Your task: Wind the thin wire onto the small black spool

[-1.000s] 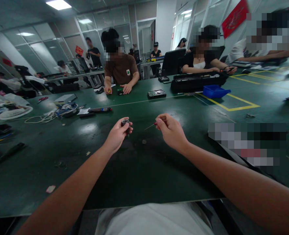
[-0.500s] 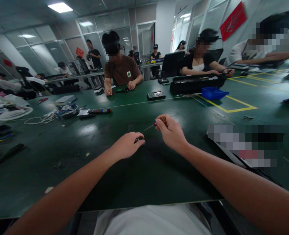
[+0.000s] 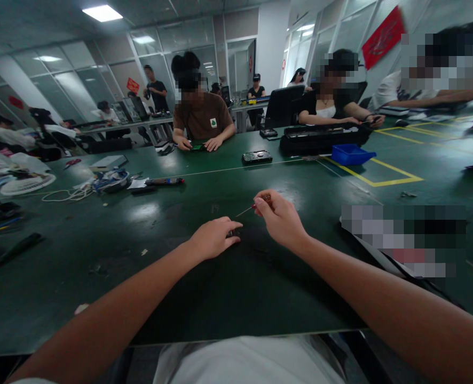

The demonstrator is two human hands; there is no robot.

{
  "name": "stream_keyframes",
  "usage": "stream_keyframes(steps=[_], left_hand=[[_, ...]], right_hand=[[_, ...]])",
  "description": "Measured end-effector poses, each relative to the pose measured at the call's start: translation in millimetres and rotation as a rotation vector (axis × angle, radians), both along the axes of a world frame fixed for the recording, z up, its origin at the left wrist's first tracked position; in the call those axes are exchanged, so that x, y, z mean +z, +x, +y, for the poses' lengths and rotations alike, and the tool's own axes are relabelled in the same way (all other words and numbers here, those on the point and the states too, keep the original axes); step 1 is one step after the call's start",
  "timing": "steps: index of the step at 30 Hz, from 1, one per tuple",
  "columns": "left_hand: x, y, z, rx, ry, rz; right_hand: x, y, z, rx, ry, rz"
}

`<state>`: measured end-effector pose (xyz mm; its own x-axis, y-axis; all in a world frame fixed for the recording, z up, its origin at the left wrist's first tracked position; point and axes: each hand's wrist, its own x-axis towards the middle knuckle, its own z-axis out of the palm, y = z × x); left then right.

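My right hand [image 3: 280, 216] is closed round the brownish-red handle of a screwdriver [image 3: 246, 210]; its thin shaft points left and slightly down. Between the thumb and fingers of my left hand [image 3: 215, 236] is a small dark object [image 3: 233, 233], low over the green tabletop [image 3: 228, 293]. Its kind is too small and too covered to make out. The screwdriver's tip is just above the fingers of my left hand, and a short gap separates my two hands.
Across the table lie an opened hard drive [image 3: 257, 157], a blue bin [image 3: 352, 154] and a long black casing [image 3: 324, 141]. A pen-like tool [image 3: 166, 182] and cables [image 3: 66, 195] are on the left. A pixelated sheet [image 3: 404, 240] lies right. A co-worker [image 3: 204, 117] sits opposite.
My left hand has shifted slightly right and its index finger has stretched out over the small dark object. My right hand keeps the screwdriver nearly still. The co-worker opposite has moved a hand inward.
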<state>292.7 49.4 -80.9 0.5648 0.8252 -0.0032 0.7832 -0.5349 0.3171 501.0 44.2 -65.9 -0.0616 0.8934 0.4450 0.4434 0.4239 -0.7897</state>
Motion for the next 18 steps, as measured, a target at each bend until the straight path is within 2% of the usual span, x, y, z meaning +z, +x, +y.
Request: stream_keyframes(steps=[4, 7, 11, 15, 18], left_hand=[[2.0, 2, 2, -0.039, -0.025, 0.015], [4.7, 4, 3, -0.019, -0.012, 0.035], [9.1, -3, 7, 0.011, -0.028, -0.071], [16.9, -26, 16, 0.139, -0.108, -0.293], [20.1, -53, 25, 0.337, -0.288, -0.49]], right_hand=[[0.0, 0, 0, 0.004, -0.004, 0.0], [-0.6, 1, 1, 0.011, 0.001, 0.001], [-0.7, 1, 0, 0.014, 0.0, -0.011], [-0.5, 1, 0, 0.022, -0.012, 0.0], [-0.7, 1, 0, 0.028, -0.031, 0.0]])
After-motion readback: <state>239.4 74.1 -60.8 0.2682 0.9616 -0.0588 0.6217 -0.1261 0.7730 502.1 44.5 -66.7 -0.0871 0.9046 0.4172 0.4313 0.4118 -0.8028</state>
